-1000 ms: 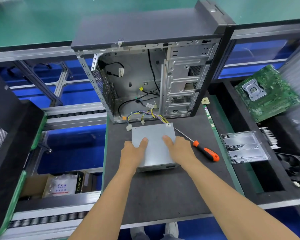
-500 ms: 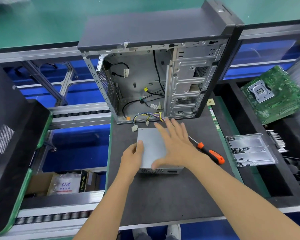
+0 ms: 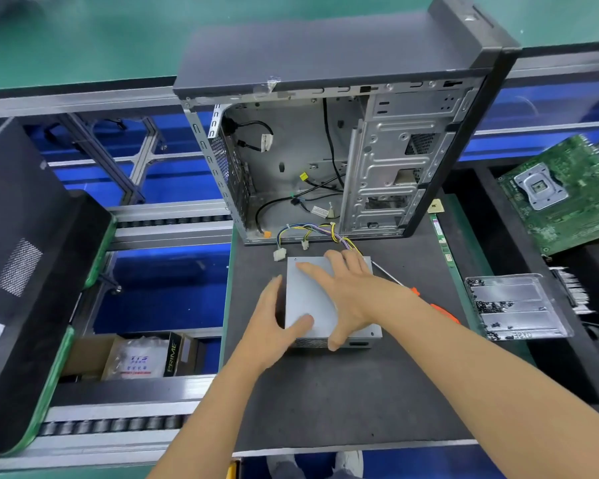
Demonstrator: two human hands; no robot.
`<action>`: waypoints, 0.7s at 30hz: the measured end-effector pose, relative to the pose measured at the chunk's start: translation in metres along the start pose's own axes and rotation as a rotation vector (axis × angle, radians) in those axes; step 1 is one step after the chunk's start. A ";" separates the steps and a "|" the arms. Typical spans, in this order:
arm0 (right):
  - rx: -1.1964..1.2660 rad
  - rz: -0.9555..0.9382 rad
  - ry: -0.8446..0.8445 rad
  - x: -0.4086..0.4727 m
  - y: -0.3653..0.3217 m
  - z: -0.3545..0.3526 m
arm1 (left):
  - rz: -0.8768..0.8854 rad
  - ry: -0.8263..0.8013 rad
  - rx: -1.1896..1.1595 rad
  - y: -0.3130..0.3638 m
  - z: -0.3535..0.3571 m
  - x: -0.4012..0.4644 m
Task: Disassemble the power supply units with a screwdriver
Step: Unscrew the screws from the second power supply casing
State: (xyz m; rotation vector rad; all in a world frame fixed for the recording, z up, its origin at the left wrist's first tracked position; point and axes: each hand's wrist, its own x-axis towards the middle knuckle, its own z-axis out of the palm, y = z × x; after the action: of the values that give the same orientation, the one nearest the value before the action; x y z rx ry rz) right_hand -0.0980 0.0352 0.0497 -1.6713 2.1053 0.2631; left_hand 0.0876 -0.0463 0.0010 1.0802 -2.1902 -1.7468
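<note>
A grey metal power supply unit (image 3: 303,292) lies flat on the dark mat (image 3: 325,402), its coloured cable bundle (image 3: 312,233) trailing toward the open computer case (image 3: 325,63). My left hand (image 3: 274,323) clasps the unit's left side with the thumb on top. My right hand (image 3: 357,295) lies spread across the top, fingers toward the far edge and thumb hooked over the near edge. An orange-handled screwdriver (image 3: 445,312) rests on the mat to the right, partly hidden behind my right forearm.
The empty case stands upright at the mat's far edge. A clear tray of screws (image 3: 512,305) and a green motherboard (image 3: 561,195) are on the right. A black panel (image 3: 21,271) leans at the left, and boxes (image 3: 142,357) sit below the conveyor rails.
My right hand lifted off the unit's near right corner and spread over its top, thumb now on the near edge. My left hand slid to the unit's left side. The view shifted slightly.
</note>
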 end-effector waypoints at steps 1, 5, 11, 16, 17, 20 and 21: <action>0.029 -0.019 0.009 -0.001 0.001 0.001 | 0.059 -0.034 0.152 0.002 -0.003 0.003; 0.108 -0.070 0.021 -0.010 0.014 0.002 | 0.308 -0.107 0.730 0.018 -0.010 0.024; 0.566 0.585 0.457 -0.062 0.084 0.050 | 0.434 -0.301 1.169 0.041 0.003 0.056; 0.354 0.803 0.297 -0.092 0.101 0.110 | 0.425 -0.311 1.192 0.049 0.012 0.064; 0.337 0.797 0.295 -0.092 0.101 0.114 | 0.425 -0.298 1.195 0.050 0.011 0.063; 0.338 0.779 0.319 -0.089 0.098 0.116 | 0.413 -0.243 1.194 0.051 0.014 0.060; 0.355 0.774 0.336 -0.089 0.098 0.116 | 0.399 -0.220 1.187 0.050 0.015 0.058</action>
State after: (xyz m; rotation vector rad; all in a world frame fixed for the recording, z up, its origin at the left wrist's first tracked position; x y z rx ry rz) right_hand -0.1511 0.1848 -0.0247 -0.6793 2.7720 -0.1777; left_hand 0.0152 -0.0659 0.0227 0.4458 -3.3184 -0.2956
